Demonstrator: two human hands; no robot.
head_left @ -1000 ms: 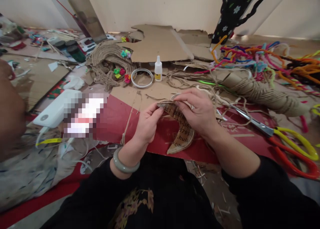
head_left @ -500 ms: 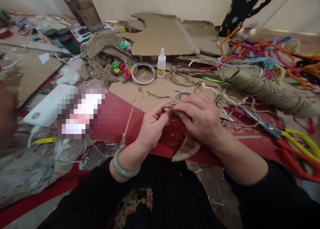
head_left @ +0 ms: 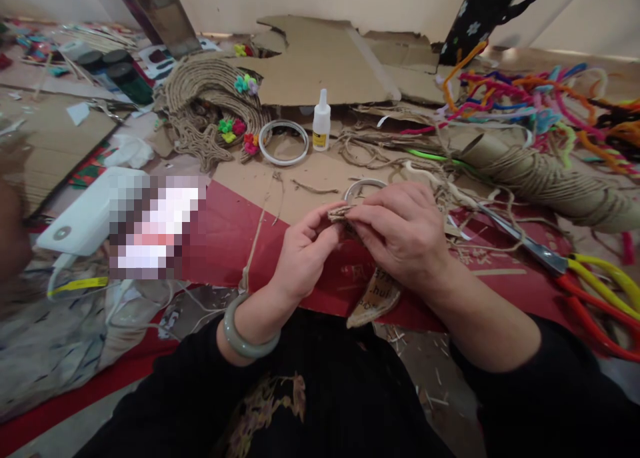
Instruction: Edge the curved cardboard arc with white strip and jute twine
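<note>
Both hands meet over the red board's near edge on a curved cardboard piece (head_left: 376,299) wound with twine. My left hand (head_left: 307,251) pinches its twine-covered end (head_left: 340,213) between thumb and fingers. From the other side my right hand (head_left: 403,228) presses the same end with its fingertips, and its palm hides the middle of the piece. The lower tip, with printed lettering, sticks out below my right hand. A tape ring (head_left: 365,186) lies just behind the fingers. A small white glue bottle (head_left: 321,121) stands upright farther back, beside another tape ring (head_left: 283,143).
Scissors (head_left: 545,253) with red and yellow handles lie at the right, near a twine-wound tube (head_left: 545,178) and tangled pipe cleaners (head_left: 540,105). A twine-covered crescent with flowers (head_left: 200,91) sits back left. A power bank (head_left: 93,208) and a blurred-out phone (head_left: 157,228) lie left.
The hands keep nearly the same grip on the cardboard piece, its lower tip slightly shifted. The camera view has moved a little, so the surroundings sit slightly differently.
</note>
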